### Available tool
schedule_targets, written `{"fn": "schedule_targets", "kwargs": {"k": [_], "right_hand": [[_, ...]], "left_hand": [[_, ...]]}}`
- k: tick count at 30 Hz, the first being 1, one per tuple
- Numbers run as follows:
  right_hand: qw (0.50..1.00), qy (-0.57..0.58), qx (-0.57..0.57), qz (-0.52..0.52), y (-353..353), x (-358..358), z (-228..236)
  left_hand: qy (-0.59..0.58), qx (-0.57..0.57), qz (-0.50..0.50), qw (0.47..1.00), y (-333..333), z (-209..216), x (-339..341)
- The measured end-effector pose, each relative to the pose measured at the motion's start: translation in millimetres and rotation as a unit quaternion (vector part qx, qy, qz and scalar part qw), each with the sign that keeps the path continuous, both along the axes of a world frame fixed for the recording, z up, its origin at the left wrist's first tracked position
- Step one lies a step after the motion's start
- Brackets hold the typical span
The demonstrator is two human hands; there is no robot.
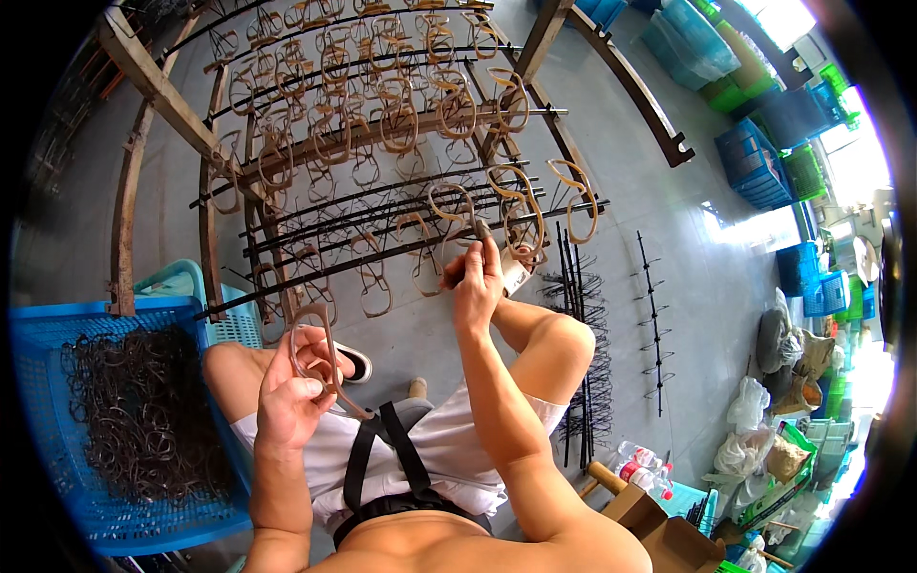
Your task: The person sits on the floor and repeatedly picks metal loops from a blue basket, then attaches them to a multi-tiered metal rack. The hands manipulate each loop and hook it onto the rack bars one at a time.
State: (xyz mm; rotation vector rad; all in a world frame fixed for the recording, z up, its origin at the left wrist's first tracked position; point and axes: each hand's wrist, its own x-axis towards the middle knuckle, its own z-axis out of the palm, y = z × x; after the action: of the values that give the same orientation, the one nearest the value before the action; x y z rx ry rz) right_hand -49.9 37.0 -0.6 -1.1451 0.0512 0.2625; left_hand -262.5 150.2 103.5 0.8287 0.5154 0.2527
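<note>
My left hand [291,401] is closed round a brown, glossy looped frame [331,358], held upright over my left thigh. Its lower end angles toward my lap. My right hand [476,291] reaches to the rack, its fingers pinched together at the end of another brown looped frame [451,202]. What lies inside that pinch is partly hidden by the fingers. Right beside it, a lighter tan looped frame [519,205] hangs from the front black rod [382,256]. Many similar frames hang in rows on the rods behind.
The rack's wooden posts [158,86] rise ahead. At left, a blue basket [105,535] holds a heap of dark wire-like pieces [143,420]. Black hooked rods [652,325] lie on the floor at right. A cardboard box [659,530], bottles [645,470] and blue crates [755,162] stand farther right.
</note>
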Motion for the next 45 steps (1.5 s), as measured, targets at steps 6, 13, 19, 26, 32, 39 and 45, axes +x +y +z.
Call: {"fn": "schedule_targets", "kwargs": {"k": [6, 13, 19, 26, 32, 39, 45], "right_hand": [[0.997, 0.025, 0.069, -0.005, 2, -2, 8], [0.995, 0.025, 0.089, 0.023, -5, 4, -3], [0.995, 0.042, 0.094, 0.013, -3, 2, 5], [0.998, -0.002, 0.053, -0.045, 13, -15, 9], [0.991, 0.002, 0.106, -0.079, 25, -17, 9], [0.998, -0.036, 0.038, -0.028, 18, -14, 6], [0.985, -0.127, -0.116, 0.004, 11, -14, -14]], "left_hand": [[-0.014, 0.022, 0.015, 1.000, 1, 0, 3], [-0.013, 0.021, 0.008, 1.000, 1, -3, 2], [-0.009, 0.021, 0.011, 1.000, -1, -3, 3], [-0.006, 0.019, 0.011, 1.000, -3, -5, 2], [-0.013, 0.021, 0.007, 1.000, 0, -7, -4], [-0.007, 0.018, 0.009, 1.000, 0, -10, -6], [-0.014, 0.001, -0.012, 1.000, 0, -19, -8]]}}
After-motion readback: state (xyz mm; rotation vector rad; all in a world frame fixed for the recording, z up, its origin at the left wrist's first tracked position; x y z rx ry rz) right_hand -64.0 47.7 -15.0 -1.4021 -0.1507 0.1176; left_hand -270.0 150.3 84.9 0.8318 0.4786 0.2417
